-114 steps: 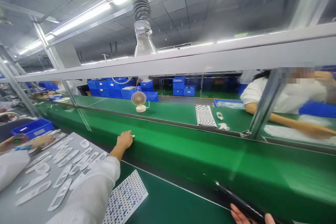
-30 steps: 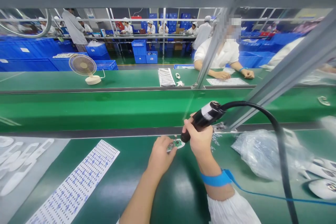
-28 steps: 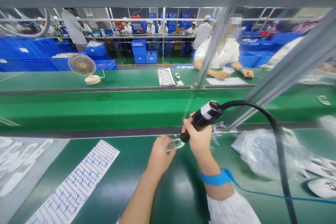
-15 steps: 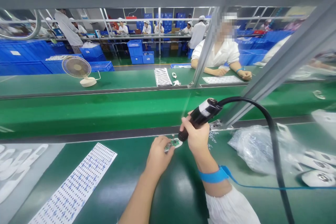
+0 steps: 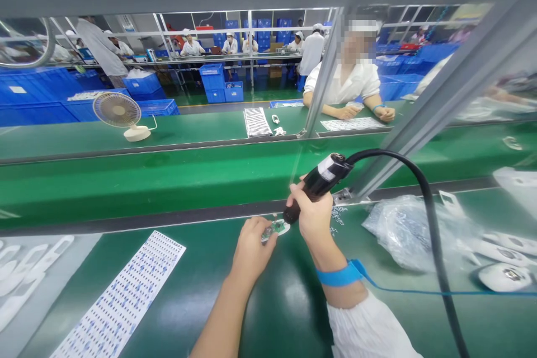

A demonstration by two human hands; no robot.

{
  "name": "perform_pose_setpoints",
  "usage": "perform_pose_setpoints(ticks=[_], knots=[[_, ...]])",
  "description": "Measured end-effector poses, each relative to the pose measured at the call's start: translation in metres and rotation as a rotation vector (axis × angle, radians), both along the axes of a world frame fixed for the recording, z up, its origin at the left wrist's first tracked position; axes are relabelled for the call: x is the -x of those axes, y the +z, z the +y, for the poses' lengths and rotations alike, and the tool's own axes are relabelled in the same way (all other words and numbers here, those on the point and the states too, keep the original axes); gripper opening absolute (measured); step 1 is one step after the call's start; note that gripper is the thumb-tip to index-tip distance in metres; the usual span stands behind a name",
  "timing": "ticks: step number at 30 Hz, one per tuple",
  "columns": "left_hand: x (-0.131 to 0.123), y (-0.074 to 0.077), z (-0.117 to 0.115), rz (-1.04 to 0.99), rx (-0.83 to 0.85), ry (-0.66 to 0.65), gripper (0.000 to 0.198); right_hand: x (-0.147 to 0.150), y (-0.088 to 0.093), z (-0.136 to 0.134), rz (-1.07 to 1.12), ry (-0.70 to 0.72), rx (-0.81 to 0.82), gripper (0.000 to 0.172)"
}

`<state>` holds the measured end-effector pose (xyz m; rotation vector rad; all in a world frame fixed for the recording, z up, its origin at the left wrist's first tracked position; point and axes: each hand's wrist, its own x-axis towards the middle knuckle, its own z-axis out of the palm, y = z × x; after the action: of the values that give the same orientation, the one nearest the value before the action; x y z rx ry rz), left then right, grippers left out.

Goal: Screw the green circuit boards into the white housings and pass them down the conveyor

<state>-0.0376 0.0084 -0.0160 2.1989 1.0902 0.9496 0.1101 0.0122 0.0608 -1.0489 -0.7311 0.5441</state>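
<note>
My right hand (image 5: 312, 210) is wrapped round a black electric screwdriver (image 5: 321, 182) with a white label and a thick black cable. The tool tilts down to the left, its lower end over a small white housing with a green circuit board (image 5: 277, 227). My left hand (image 5: 255, 240) pinches that housing near the table's far edge, thumb on the near side and fingers on the far side. The screwdriver's bit is hidden or too small to make out. A blue wrist strap (image 5: 342, 275) circles my right wrist, its cord running off to the right. Small screws (image 5: 337, 216) lie scattered beside my right hand.
A label sheet (image 5: 126, 291) lies left of my arms, with white plastic housings (image 5: 29, 274) beyond it. A clear plastic bag (image 5: 403, 232) and more white parts (image 5: 505, 277) lie at right. A metal post (image 5: 419, 106) slants across. A co-worker sits opposite, past a green conveyor (image 5: 188, 173).
The view has shifted slightly. My hands, the screwdriver and the housing keep nearly the same positions relative to each other.
</note>
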Motion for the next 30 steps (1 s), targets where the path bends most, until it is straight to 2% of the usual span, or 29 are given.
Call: perform_pose_setpoints(ticks=[8, 11, 15, 21, 30], knots=[[0.001, -0.002, 0.001, 0.010, -0.027, 0.001, 0.013, 0.007, 0.011, -0.008, -0.010, 0.025, 0.045, 0.020], [0.001, 0.002, -0.001, 0.032, -0.047, 0.000, 0.021, 0.009, 0.014, -0.008, -0.004, 0.044, 0.027, 0.019], [0.001, 0.009, -0.004, 0.091, -0.110, -0.014, 0.032, 0.009, 0.015, -0.007, 0.065, 0.148, -0.033, 0.022], [0.001, 0.009, -0.004, 0.090, -0.107, -0.036, 0.014, 0.010, 0.016, -0.007, 0.128, 0.211, -0.054, 0.025], [-0.001, 0.009, -0.003, 0.087, -0.085, -0.018, 0.009, 0.014, 0.020, -0.009, 0.089, 0.222, -0.052, 0.023]])
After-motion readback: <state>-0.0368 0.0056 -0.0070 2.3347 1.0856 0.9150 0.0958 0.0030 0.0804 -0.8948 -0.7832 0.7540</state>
